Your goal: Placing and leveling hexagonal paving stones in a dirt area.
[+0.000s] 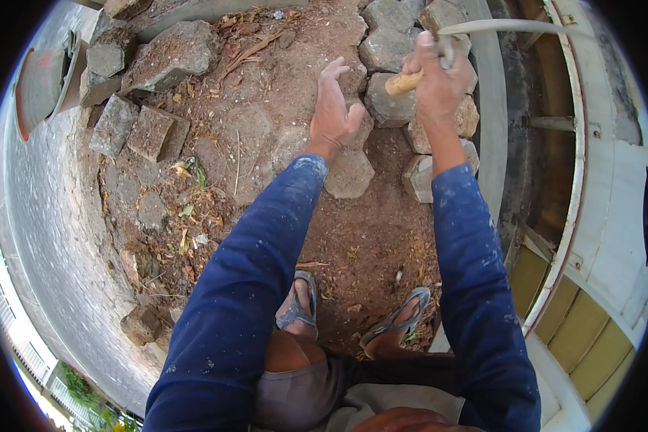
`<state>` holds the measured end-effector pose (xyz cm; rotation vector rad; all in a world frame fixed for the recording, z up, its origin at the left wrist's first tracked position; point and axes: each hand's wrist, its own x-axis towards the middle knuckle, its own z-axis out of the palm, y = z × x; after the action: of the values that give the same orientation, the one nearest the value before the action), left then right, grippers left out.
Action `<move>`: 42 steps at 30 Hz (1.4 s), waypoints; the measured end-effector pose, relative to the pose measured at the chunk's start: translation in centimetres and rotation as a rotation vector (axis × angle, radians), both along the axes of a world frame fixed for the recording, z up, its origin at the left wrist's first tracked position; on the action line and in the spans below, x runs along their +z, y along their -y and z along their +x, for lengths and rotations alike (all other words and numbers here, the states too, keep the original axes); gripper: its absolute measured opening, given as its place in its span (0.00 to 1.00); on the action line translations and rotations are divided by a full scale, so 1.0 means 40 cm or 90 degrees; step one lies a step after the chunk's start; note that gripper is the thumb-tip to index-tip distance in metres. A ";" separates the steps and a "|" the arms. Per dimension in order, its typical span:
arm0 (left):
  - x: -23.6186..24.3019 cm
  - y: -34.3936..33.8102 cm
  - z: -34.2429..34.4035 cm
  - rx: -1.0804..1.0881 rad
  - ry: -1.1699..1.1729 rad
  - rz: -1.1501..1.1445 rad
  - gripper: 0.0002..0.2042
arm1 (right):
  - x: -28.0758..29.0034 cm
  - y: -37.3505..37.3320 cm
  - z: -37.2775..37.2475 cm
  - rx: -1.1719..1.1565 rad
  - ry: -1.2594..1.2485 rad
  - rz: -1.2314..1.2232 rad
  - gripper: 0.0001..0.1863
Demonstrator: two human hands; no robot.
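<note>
My right hand (443, 83) is wrapped round a trowel with a short wooden handle (405, 83). Its pale metal blade (511, 26) stretches off to the right, seen edge-on and smeared by motion. Below this hand lie grey hexagonal paving blocks (390, 101), set against each other in rows. My left hand (333, 111) is empty, with thumb and fingers apart, above the bare soil. Close under its wrist sits a dirt-covered hexagonal block (350, 174). A strip of brown soil (392, 162) runs between that block and the laid ones on the right.
Loose blocks (158, 133) and broken chunks are piled at the left, beside an upturned-looking bucket (39, 90). A concrete kerb (491, 122) borders the right, next to a metal-framed structure (579, 144). My sandalled feet (299, 306) stand on loose soil.
</note>
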<state>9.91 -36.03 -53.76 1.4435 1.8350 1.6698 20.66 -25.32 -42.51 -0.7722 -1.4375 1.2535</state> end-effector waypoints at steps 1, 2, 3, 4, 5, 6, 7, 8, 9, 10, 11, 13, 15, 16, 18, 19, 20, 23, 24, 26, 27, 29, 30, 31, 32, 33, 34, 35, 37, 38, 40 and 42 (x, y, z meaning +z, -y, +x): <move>0.000 0.017 -0.002 0.019 0.021 0.008 0.31 | 0.027 0.014 -0.014 0.006 -0.001 -0.011 0.15; 0.001 0.031 -0.006 0.026 0.019 -0.002 0.31 | 0.054 0.031 -0.026 0.038 -0.103 0.041 0.16; 0.008 0.023 -0.013 0.038 0.013 0.001 0.31 | 0.076 0.034 -0.037 0.065 -0.207 0.107 0.16; 0.011 0.018 -0.010 0.049 0.009 0.001 0.30 | 0.020 0.047 -0.025 0.067 -0.207 0.107 0.16; 0.014 0.002 0.008 0.048 0.012 0.010 0.30 | -0.075 0.055 0.012 0.018 -0.057 0.058 0.15; 0.009 0.010 0.014 0.048 0.021 0.017 0.30 | -0.094 0.075 0.009 -0.029 0.086 0.000 0.15; 0.005 0.013 0.018 0.048 0.030 0.024 0.30 | -0.097 0.063 0.021 0.000 0.098 -0.037 0.13; 0.000 0.011 0.019 0.050 0.029 0.025 0.30 | -0.103 0.054 0.028 0.002 0.096 -0.036 0.13; -0.003 0.008 0.019 0.047 0.029 0.027 0.30 | -0.087 0.052 0.023 0.000 0.069 -0.007 0.12; -0.005 0.020 0.005 0.054 0.021 0.021 0.30 | -0.055 0.065 -0.003 0.009 0.033 0.014 0.11; -0.008 0.030 -0.013 0.066 0.012 0.013 0.30 | -0.019 0.081 -0.018 0.022 -0.089 0.005 0.10; 0.004 0.013 -0.004 0.052 0.021 0.013 0.30 | -0.055 0.100 0.020 -0.017 -0.012 -0.003 0.09; 0.006 0.011 0.014 0.044 0.013 0.020 0.29 | -0.107 0.098 0.034 -0.071 0.075 0.076 0.06; 0.002 0.010 0.019 0.035 0.005 0.022 0.29 | -0.113 0.082 0.040 -0.071 0.073 0.081 0.06; -0.012 0.023 0.016 0.040 0.013 0.020 0.29 | -0.093 0.059 0.045 -0.031 0.117 0.004 0.06; -0.008 0.029 -0.002 0.053 0.007 0.013 0.29 | -0.058 0.078 0.032 -0.048 -0.046 -0.031 0.08; -0.004 0.028 -0.016 0.058 -0.004 0.011 0.29 | -0.063 0.071 0.026 -0.042 -0.056 -0.034 0.08; 0.020 0.002 0.018 0.032 0.029 0.014 0.30 | -0.121 0.024 0.092 -0.119 0.117 0.057 0.12; 0.018 0.007 0.014 0.020 0.016 -0.012 0.31 | -0.111 0.005 0.075 -0.117 0.114 0.061 0.12; 0.017 0.014 0.012 0.009 -0.001 -0.032 0.31 | -0.079 -0.029 0.053 -0.051 0.181 -0.055 0.13; 0.011 0.024 -0.004 0.002 -0.006 -0.047 0.32 | -0.059 -0.022 0.026 -0.050 0.106 0.001 0.15; 0.012 0.022 -0.016 -0.005 -0.013 -0.053 0.33 | 0.005 -0.041 0.007 -0.065 0.015 0.051 0.16; 0.008 0.021 -0.015 -0.029 -0.055 -0.084 0.34 | 0.019 -0.046 0.013 -0.087 -0.066 0.092 0.16; 0.014 0.013 -0.005 -0.055 -0.097 -0.111 0.34 | -0.007 -0.063 0.024 -0.118 -0.020 0.106 0.17; 0.019 0.009 0.009 -0.061 -0.096 -0.105 0.34 | -0.044 -0.061 0.039 -0.124 -0.018 0.112 0.17; 0.023 0.007 0.015 -0.062 -0.164 -0.161 0.34 | -0.064 -0.048 0.036 -0.104 0.076 0.052 0.17; 0.025 0.003 0.020 -0.062 -0.233 -0.217 0.35 | -0.075 -0.050 0.037 -0.084 0.171 -0.009 0.17; 0.025 -0.005 0.025 -0.066 -0.233 -0.211 0.35 | -0.068 -0.085 0.051 -0.015 0.266 0.034 0.17; 0.007 0.011 0.023 -0.050 -0.386 -0.286 0.41 | -0.010 -0.094 0.018 -0.044 0.247 0.042 0.18; 0.008 0.011 0.021 -0.049 -0.386 -0.291 0.41 | 0.026 -0.109 -0.002 -0.073 0.226 0.056 0.18; 0.030 0.004 0.022 -0.069 -0.312 -0.313 0.44 | 0.105 -0.154 -0.029 -0.082 0.072 0.158 0.21; 0.057 -0.006 0.035 -0.070 -0.300 -0.324 0.44 | 0.128 -0.227 -0.060 -0.114 0.026 0.209 0.20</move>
<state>11.31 -35.78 -51.49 1.7414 2.1501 0.7565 18.28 -16.24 -37.38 -0.6867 -1.5221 0.8420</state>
